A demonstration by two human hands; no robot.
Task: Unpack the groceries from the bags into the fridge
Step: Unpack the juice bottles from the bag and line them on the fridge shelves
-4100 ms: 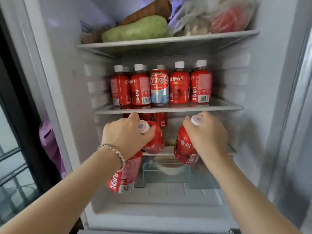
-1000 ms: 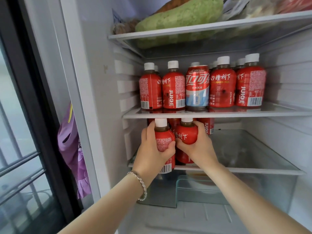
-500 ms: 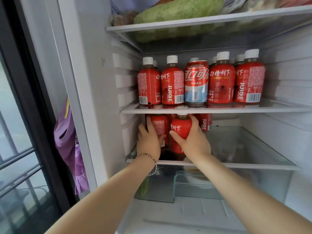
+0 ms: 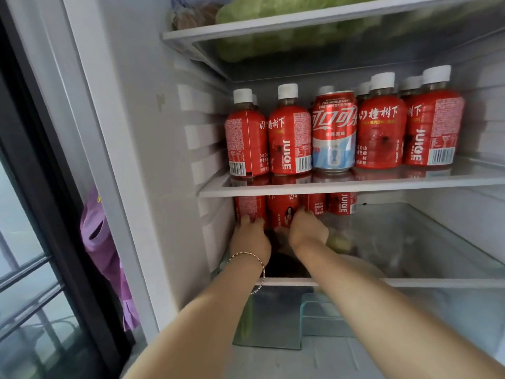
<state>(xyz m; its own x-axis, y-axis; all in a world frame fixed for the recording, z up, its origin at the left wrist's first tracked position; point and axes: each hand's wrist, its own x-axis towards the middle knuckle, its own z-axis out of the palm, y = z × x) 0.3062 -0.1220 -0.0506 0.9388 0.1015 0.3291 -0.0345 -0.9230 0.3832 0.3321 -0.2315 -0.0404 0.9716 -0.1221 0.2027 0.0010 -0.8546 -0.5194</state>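
Person, seen from the elbows down: left forearm [image 4: 207, 318] and right forearm [image 4: 382, 305], both bare along the whole length in view, ending in a bare left hand [image 4: 250, 237] and right hand [image 4: 307, 232]. One item worn: a bracelet [image 4: 259, 265] on the left wrist, a thin single strand of very small beads or links, silvery with tiny darker flecks along it. Fit loose, the strand sagging below the wrist in an open loop.

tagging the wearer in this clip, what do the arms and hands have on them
Both forearms are bare, no sleeves or gloves in view. A thin silvery chain bracelet circles the wrist of the left hand; the right hand wears nothing visible.
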